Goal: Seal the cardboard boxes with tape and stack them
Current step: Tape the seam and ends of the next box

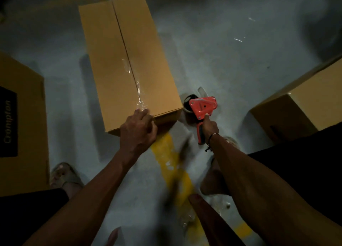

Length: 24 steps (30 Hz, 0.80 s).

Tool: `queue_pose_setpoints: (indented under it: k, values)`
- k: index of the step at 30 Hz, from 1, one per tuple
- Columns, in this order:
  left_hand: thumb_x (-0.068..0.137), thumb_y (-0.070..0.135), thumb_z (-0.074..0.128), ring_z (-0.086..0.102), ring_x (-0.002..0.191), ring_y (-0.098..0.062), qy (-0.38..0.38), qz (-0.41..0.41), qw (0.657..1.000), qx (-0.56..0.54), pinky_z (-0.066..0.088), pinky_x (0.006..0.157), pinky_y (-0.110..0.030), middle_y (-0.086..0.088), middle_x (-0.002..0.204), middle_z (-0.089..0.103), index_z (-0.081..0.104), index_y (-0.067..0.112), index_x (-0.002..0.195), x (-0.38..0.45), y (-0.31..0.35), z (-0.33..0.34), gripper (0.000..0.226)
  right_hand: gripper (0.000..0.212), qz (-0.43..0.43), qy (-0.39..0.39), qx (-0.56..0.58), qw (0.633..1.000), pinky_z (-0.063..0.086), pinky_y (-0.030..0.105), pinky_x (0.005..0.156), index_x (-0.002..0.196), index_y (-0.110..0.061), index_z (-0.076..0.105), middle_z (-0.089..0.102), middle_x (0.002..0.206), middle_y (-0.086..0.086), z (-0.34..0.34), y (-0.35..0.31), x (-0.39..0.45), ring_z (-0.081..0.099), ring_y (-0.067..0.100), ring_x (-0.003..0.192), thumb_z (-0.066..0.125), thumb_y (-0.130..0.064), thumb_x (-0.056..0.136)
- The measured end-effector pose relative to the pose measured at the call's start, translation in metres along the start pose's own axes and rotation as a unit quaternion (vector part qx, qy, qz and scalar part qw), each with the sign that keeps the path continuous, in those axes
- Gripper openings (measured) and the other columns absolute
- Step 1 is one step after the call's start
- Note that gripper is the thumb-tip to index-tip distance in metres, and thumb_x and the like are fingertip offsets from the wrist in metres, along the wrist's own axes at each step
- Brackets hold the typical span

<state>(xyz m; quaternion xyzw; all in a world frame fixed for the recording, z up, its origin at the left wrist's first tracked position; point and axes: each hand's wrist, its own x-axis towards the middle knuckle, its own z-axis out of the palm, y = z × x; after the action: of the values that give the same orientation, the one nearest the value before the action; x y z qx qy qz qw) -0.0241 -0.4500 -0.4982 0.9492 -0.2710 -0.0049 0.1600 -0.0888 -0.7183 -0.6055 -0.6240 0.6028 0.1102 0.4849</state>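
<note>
Left hand (137, 129): fingers spread fairly straight, pressing the near top edge of the long cardboard box (127, 60), on the end of the clear tape (137, 90) that runs along the near part of its centre seam. Right hand (209, 127): curled round the handle of the red tape dispenser (202, 107), just right of that box's near corner. Second box (303, 101): well right of the long box. Printed box (20, 123): well left. Yellow floor line (175, 170): near side of the long box.

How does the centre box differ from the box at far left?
The centre box has a plain top with clear tape over part of its seam; the left box shows a black printed panel and no visible tape. The left hand rests on the centre box; nothing touches the left box. Both are brown cardboard on the floor.
</note>
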Motion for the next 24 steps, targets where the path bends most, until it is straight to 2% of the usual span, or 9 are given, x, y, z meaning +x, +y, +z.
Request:
queue_pose_setpoints:
  k: [3,6,8,11,15,18,21,23,24]
  values:
    - [0.092,0.026,0.061,0.061,0.102,-0.031,-0.009,-0.029,1.000,0.004,0.056,0.068,-0.038,-0.008,0.136,0.056,0.062,0.015,0.124,-0.005,0.001,0.009,0.034,0.083,-0.010,-0.040,-0.040,0.998,0.038,0.042,0.110,0.139,-0.001,0.055,0.054,0.141,0.025,0.004,-0.002,0.007,0.052,0.041,0.130,0.021,-0.068,0.102]
    - [0.092,0.025,0.058,0.057,0.108,-0.032,-0.014,-0.034,0.999,0.021,0.057,0.066,-0.038,-0.008,0.140,0.052,0.060,0.016,0.127,-0.007,0.003,0.014,0.036,0.091,-0.001,-0.051,-0.046,0.998,0.037,0.043,0.111,0.141,-0.005,0.054,0.054,0.142,0.024,0.014,0.006,0.018,0.051,0.040,0.130,0.018,-0.077,0.097]
    - [0.092,0.024,0.059,0.057,0.107,-0.032,-0.015,-0.036,0.999,0.028,0.056,0.065,-0.037,-0.008,0.139,0.053,0.060,0.016,0.126,-0.007,0.004,0.014,0.035,0.099,0.005,-0.028,-0.045,0.999,0.036,0.048,0.113,0.141,-0.007,0.053,0.054,0.142,0.024,0.022,0.006,0.020,0.051,0.040,0.128,0.015,-0.083,0.090]
    - [0.090,0.022,0.061,0.058,0.107,-0.034,-0.023,-0.047,0.998,0.026,0.058,0.066,-0.039,-0.008,0.140,0.052,0.059,0.016,0.126,-0.005,0.005,0.013,0.036,0.084,0.016,0.010,-0.052,0.998,0.032,0.052,0.114,0.146,-0.010,0.045,0.049,0.146,0.021,0.026,-0.008,0.015,0.047,0.039,0.133,0.015,-0.071,0.097]
    - [0.087,0.017,0.064,0.058,0.102,-0.032,-0.051,-0.050,0.997,-0.011,0.057,0.077,-0.043,-0.005,0.137,0.052,0.060,0.017,0.120,-0.002,0.011,0.000,0.033,0.092,0.036,0.035,-0.029,0.998,0.031,0.053,0.115,0.135,-0.007,0.058,0.056,0.140,0.022,0.009,-0.026,-0.005,0.050,0.039,0.130,0.012,-0.076,0.096]
    - [0.085,0.014,0.062,0.061,0.098,-0.031,-0.095,-0.040,0.994,-0.039,0.053,0.084,-0.043,-0.007,0.132,0.056,0.064,0.013,0.114,0.003,0.012,-0.016,0.029,0.090,-0.007,0.055,-0.032,0.998,0.034,0.053,0.112,0.125,-0.005,0.065,0.061,0.130,0.023,-0.016,-0.035,-0.027,0.056,0.039,0.121,0.009,-0.071,0.099]
    - [0.087,0.016,0.057,0.057,0.118,-0.032,-0.198,-0.030,0.980,-0.014,0.045,0.101,-0.047,-0.010,0.133,0.056,0.065,0.012,0.118,0.013,0.014,-0.039,0.033,0.089,-0.059,0.089,-0.047,0.993,0.047,0.047,0.100,0.116,-0.006,0.069,0.066,0.118,0.020,-0.049,-0.056,-0.060,0.062,0.037,0.107,0.007,-0.069,0.100]
    - [0.090,0.015,0.054,0.054,0.125,-0.032,-0.249,-0.046,0.967,-0.012,0.040,0.104,-0.047,-0.010,0.134,0.057,0.063,0.012,0.126,0.015,0.022,-0.064,0.037,0.087,-0.100,0.104,-0.066,0.987,0.046,0.042,0.099,0.120,-0.005,0.068,0.066,0.123,0.020,-0.071,-0.073,-0.082,0.062,0.037,0.111,0.007,-0.064,0.102]
    - [0.092,0.014,0.053,0.054,0.128,-0.032,-0.244,-0.056,0.968,-0.021,0.040,0.107,-0.046,-0.011,0.137,0.058,0.061,0.011,0.132,0.015,0.025,-0.079,0.041,0.087,-0.124,0.104,-0.075,0.984,0.043,0.043,0.100,0.119,-0.007,0.070,0.066,0.125,0.019,-0.080,-0.083,-0.096,0.062,0.037,0.114,0.006,-0.063,0.102]
